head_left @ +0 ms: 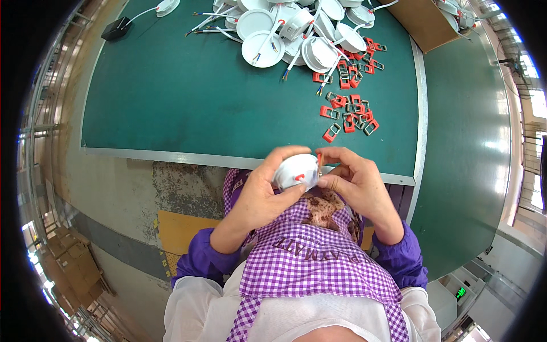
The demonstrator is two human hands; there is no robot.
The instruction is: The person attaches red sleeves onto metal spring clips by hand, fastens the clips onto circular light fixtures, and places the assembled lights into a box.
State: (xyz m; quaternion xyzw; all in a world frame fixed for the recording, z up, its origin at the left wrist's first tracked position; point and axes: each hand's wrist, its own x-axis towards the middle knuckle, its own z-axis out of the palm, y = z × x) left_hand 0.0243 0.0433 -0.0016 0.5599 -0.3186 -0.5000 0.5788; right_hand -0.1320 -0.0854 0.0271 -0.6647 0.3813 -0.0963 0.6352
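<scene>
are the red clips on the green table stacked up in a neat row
No, the red clips lie scattered loosely on the green table beside the pile of white round housings.

Single head view, looking steeply down, close over hands, green table [199,102] ahead.

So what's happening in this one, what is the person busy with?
A person in a purple checked apron holds a small round white lamp housing in the left hand, just in front of the green table's near edge. The right hand pinches a red clip at the housing's rim. Further back on the table lie a scatter of red spring clips and a heap of white housings with wires.
</scene>
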